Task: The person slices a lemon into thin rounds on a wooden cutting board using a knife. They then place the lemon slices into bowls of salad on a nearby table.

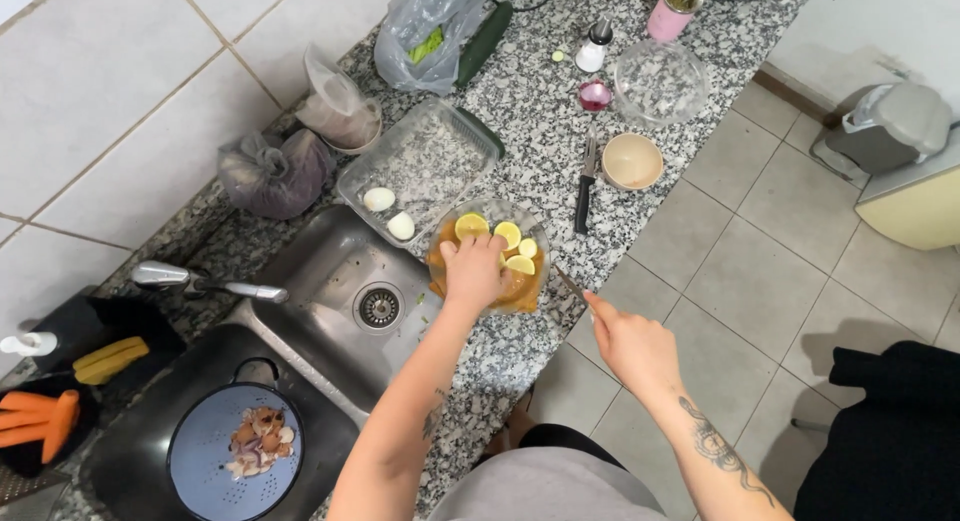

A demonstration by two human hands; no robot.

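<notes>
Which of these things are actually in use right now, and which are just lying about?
In use:
left hand, in the glass bowl
lemon slices in the bowl
right hand, beside the bowl

Lying about:
knife
tan bowl
glass dish with two eggs
colander of peels
tap

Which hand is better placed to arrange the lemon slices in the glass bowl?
Probably the left hand: it already reaches into the glass bowl among the lemon slices. The right hand is off the counter edge, beside the bowl.
</notes>
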